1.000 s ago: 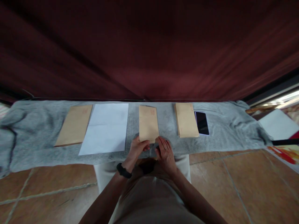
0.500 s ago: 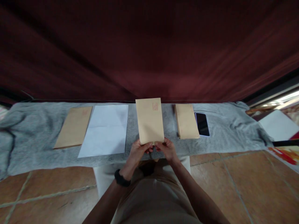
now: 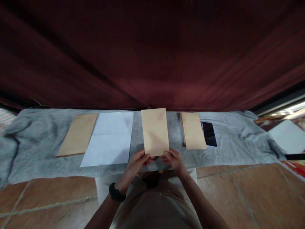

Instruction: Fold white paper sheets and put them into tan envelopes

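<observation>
A brown paper envelope with small red print near its top right corner is held up in front of me. My left hand pinches its lower left corner, thumb on the near face. At the lower right corner my right hand grips it the same way; the fingers behind are partly hidden. White paper sheets with a crosswise crease lie left of the held envelope. Beyond them, farther left, rests another brown envelope or thin pile. To the right sits a stack of brown envelopes.
A smartphone lies against the right side of the stack. Grey cloth covers the long narrow table, with a dark red curtain hanging behind. A white sheet-like object is at the far right, above the tiled floor.
My hands have moved slightly apart along the envelope's lower edge, from near its middle to the corners. The whole view has shifted a little, so everything appears lower.
</observation>
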